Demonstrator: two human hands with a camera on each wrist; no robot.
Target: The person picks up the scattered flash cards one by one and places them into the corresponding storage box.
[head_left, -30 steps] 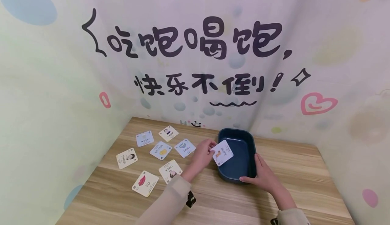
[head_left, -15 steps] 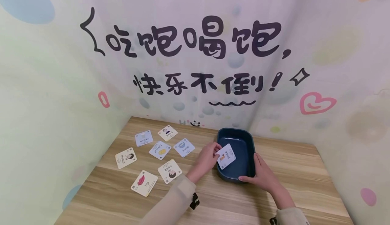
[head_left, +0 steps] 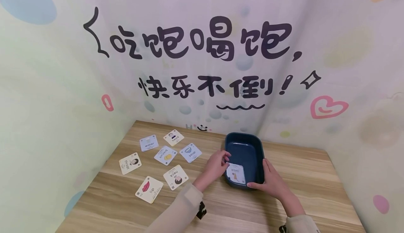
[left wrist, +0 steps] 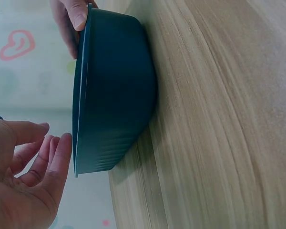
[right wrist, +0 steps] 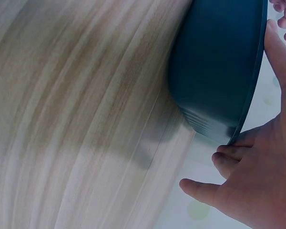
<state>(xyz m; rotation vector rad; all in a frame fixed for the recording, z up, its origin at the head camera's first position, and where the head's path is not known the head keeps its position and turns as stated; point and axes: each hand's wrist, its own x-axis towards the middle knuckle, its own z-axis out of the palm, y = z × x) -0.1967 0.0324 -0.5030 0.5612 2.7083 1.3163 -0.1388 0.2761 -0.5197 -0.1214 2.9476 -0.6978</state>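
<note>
A dark blue rectangular plastic bin (head_left: 249, 156) stands on the wooden table. Inside its near left corner is a white picture card (head_left: 236, 174). My left hand (head_left: 217, 164) hovers at the bin's left rim, thumb and fingers apart and holding nothing; in the left wrist view the fingertips (left wrist: 63, 143) come right up to the rim. My right hand (head_left: 274, 182) holds the bin at its near right corner, with the thumb over the near rim and the fingers along the right side.
Several word cards lie face up on the left half of the table, including lip (head_left: 149, 190), neck (head_left: 175, 177), throat (head_left: 130, 163) and soup (head_left: 190, 153). A printed cloth wall (head_left: 202, 117) rises behind the table's back edge.
The juice card has left my left hand and dropped into the bin's near left corner. My left hand has shifted slightly right to the rim; my right hand has kept its hold.
</note>
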